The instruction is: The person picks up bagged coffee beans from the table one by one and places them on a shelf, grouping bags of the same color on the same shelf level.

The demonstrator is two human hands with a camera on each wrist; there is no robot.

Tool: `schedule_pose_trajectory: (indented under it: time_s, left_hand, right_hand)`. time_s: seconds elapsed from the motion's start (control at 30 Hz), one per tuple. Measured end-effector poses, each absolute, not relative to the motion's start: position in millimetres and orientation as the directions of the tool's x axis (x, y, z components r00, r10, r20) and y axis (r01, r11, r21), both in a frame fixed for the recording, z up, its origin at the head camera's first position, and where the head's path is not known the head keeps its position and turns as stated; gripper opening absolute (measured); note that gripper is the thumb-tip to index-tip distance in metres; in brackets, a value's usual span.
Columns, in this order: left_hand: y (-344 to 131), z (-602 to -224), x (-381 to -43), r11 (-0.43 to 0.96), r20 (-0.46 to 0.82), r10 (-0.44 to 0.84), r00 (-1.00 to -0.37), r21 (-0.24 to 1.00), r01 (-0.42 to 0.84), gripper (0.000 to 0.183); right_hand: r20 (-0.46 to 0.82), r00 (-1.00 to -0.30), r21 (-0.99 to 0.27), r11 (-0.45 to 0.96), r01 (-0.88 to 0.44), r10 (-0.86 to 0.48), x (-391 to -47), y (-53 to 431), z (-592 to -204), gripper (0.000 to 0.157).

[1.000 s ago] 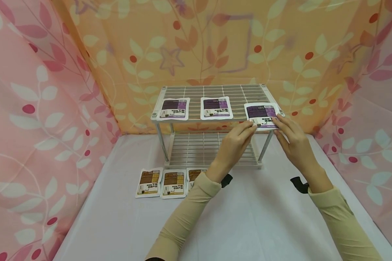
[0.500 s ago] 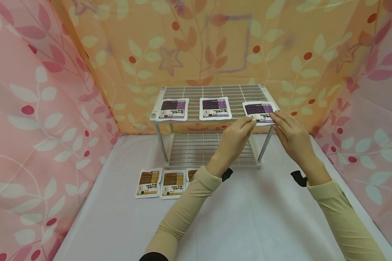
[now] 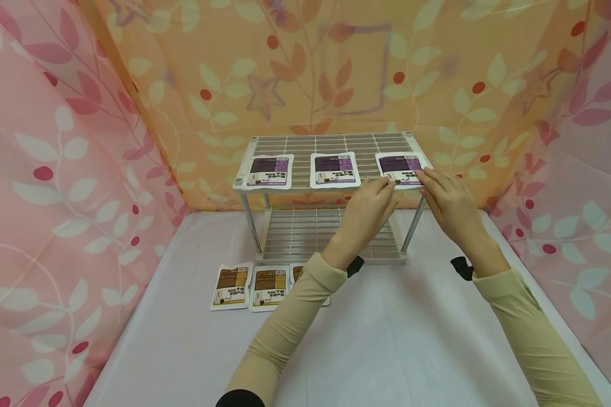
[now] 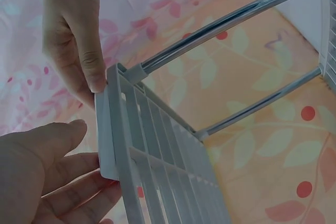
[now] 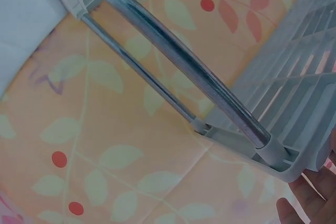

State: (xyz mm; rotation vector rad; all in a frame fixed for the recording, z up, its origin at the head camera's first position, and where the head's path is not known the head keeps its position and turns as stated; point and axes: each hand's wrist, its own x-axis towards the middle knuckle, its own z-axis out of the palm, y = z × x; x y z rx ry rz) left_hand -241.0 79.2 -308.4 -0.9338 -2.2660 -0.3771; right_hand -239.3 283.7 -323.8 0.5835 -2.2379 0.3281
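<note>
A purple-and-white flat pouch (image 3: 399, 168) lies on the front right of the rack's top shelf. At its lower left edge, my left hand (image 3: 364, 212) touches it with the fingers. In the left wrist view, the left thumb (image 4: 68, 135) stands apart from the pouch edge (image 4: 106, 140). My right hand (image 3: 450, 206) has its fingertips at the pouch's right side. In the right wrist view, its fingers (image 5: 310, 192) reach the shelf corner from below. Two more purple pouches, one left (image 3: 269, 171) and one middle (image 3: 335, 169), lie along the same front edge.
The white wire rack (image 3: 331, 141) has two tiers on metal posts (image 3: 413, 227). On the white table (image 3: 387, 350) before it lie brown-and-yellow pouches, one left (image 3: 231, 286), one beside it (image 3: 269, 288) and a third partly behind the left arm. Patterned curtains (image 3: 224, 68) enclose the area.
The right purple pouch has moved back and slightly left, onto the shelf in line with the other two. Both hands followed it; the right hand shifted a little left.
</note>
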Motion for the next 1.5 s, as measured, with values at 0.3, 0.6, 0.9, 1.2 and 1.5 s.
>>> schedule_pose_trajectory:
  time_s: [0.3,0.6,0.9,1.2,1.5]
  left_hand:
    - [79.0,-304.3,-244.5,0.744,0.622,0.536,-0.571,-0.029,0.668,0.040]
    - [76.5,-303.8,-248.1,0.755,0.615,0.529,-0.584,-0.029,0.655,0.043]
    - [74.6,-305.1,-249.6,0.746,0.607,0.526,-0.596,0.008,0.666,0.044]
    - [71.9,-308.8,-247.9,0.719,0.650,0.514,-0.561,0.031,0.694,0.045]
    - [68.6,-315.5,-246.6,0.659,0.720,0.493,-0.488,0.057,0.750,0.043]
  right_hand:
    - [0.759,-0.569,-0.030,0.855,-0.517,-0.317,-248.6,283.4,-323.1,0.041]
    - [0.739,-0.587,-0.045,0.846,-0.532,-0.330,-255.0,281.5,-320.8,0.042]
    - [0.723,-0.611,-0.066,0.848,-0.525,-0.322,-255.6,281.2,-323.2,0.045]
    - [0.745,-0.588,-0.074,0.838,-0.541,-0.315,-249.8,276.4,-321.5,0.048]
    - [0.793,-0.528,-0.075,0.810,-0.582,-0.306,-242.3,266.1,-323.9,0.044]
